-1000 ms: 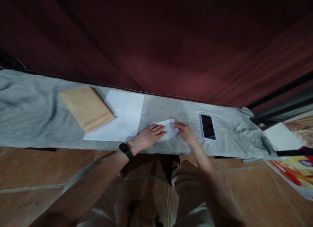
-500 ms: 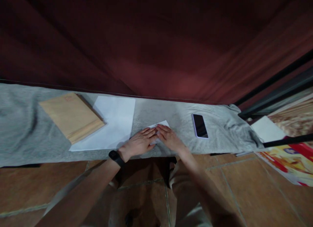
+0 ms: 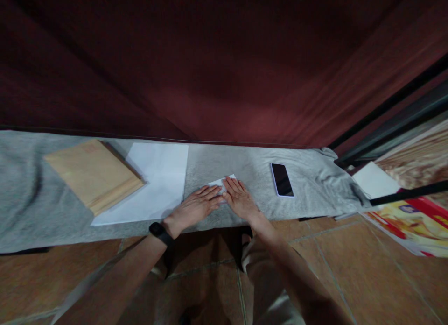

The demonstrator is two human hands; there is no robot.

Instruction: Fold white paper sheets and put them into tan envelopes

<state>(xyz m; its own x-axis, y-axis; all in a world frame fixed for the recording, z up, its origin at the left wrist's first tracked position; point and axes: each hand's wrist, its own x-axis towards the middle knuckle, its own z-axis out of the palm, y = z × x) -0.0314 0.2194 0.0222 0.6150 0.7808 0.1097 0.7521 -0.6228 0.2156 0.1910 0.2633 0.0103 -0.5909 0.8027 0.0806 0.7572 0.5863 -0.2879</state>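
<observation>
A small piece of folded white paper lies on the grey cloth, mostly covered by my hands. My left hand, with a dark band on the wrist, rests flat on the left part of the paper, fingers stretched out. Flat on the right part lies my right hand, its fingers extended and its thumb side close to the left fingertips. Neither hand grips anything.
To the left, a stack of brown envelopes sits partly on larger white sheets. A phone lies to the right. Dark red fabric hangs behind. Black metal bars and a colourful printed box are at far right.
The view has shifted slightly. Both hands stay flat on the paper; the fingers of my right hand have slid a little and now lie straighter along its right part.
</observation>
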